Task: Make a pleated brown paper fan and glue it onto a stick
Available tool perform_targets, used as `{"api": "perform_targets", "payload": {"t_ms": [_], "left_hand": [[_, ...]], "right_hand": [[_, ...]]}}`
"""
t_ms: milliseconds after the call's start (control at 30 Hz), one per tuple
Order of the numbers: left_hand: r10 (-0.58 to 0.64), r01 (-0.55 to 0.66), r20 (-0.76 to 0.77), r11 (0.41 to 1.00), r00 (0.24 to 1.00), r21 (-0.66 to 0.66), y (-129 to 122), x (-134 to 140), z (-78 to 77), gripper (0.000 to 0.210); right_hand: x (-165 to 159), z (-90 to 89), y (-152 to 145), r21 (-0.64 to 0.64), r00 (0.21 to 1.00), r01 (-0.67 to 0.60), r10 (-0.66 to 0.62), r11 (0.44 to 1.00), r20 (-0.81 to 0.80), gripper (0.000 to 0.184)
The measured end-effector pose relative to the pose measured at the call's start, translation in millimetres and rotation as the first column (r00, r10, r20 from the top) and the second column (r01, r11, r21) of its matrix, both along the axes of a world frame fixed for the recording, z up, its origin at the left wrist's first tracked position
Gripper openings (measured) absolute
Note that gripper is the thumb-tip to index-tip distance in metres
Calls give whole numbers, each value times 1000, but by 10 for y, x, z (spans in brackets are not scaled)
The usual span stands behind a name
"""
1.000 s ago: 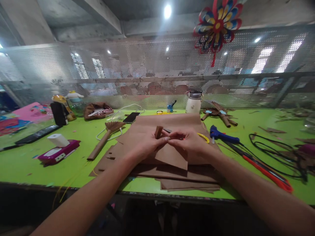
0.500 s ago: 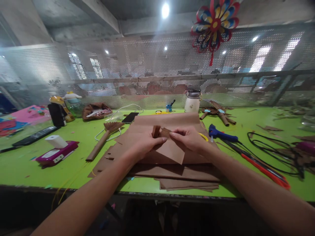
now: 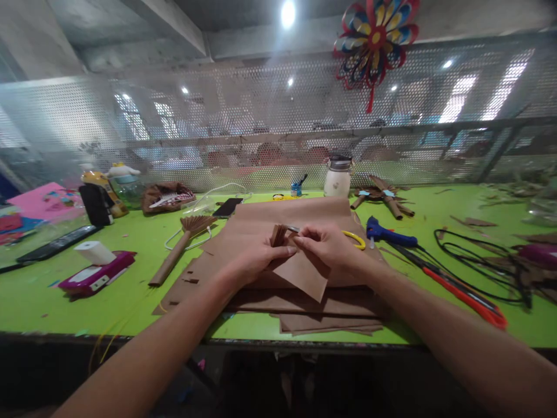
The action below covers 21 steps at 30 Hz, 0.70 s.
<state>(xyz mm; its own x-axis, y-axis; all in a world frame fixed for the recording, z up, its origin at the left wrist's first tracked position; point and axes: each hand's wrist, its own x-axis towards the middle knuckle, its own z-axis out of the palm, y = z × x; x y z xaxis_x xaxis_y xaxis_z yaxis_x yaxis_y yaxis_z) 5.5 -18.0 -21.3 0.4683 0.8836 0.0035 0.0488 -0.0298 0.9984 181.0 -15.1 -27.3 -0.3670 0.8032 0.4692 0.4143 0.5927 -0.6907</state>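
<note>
Pleated brown paper point(image 3: 279, 234) is pinched between the thumb and fingers of my left hand point(image 3: 266, 255), its narrow folds standing upright. The flat part of the same sheet point(image 3: 307, 274) hangs down towards me, one corner pointing at the table edge. My right hand point(image 3: 324, 247) is closed on the sheet's upper edge, close to the folds. Both hands are just above a stack of brown paper point(image 3: 287, 212). Beside my right hand lies a yellow ring-shaped thing point(image 3: 359, 240), partly hidden. A brown paper fan on a rolled stem point(image 3: 176, 255) lies to the left.
Right of the paper are a blue glue gun point(image 3: 389, 233), a red and black cutter point(image 3: 467, 293) and a coiled black cable point(image 3: 478, 261). Left, a purple power strip point(image 3: 98, 278) holds a white plug. A white jar point(image 3: 337, 177) stands at the back before a perforated screen point(image 3: 243, 128).
My right hand has turned slightly at the paper's edge, and the sheet's hanging corner dips lower. My left hand keeps its pinch on the folds. The whole view has shifted slightly.
</note>
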Motion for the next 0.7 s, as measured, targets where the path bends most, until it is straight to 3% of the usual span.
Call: {"api": "perform_targets", "payload": {"t_ms": [200,333,433,533,667,700], "left_hand": [[5,-1,62,998,998,-66,8,-25,6,23],[3,8,100,995,995,-103,13,-51,-1,24],[9,6,114,991,993,-131,24,-60,-12,26],[41,-19,136,988,990,-153,38,-62,-24,25],[84,-53,160,980,984,-190,51,-57,-38,25],[91,-59,165,980,982,-189,51,-54,-38,26]], "right_hand": [[3,24,2,100,995,41,-51,994,91,30],[169,45,137,37,968,228,-223,973,-118,36],[273,78,195,-34,947,258,-260,965,-187,42],[365,145,211,98,943,320,-306,942,-135,45],[564,280,260,337,894,448,-410,828,-182,17],[595,307,261,334,883,469,-436,818,-171,23]]}}
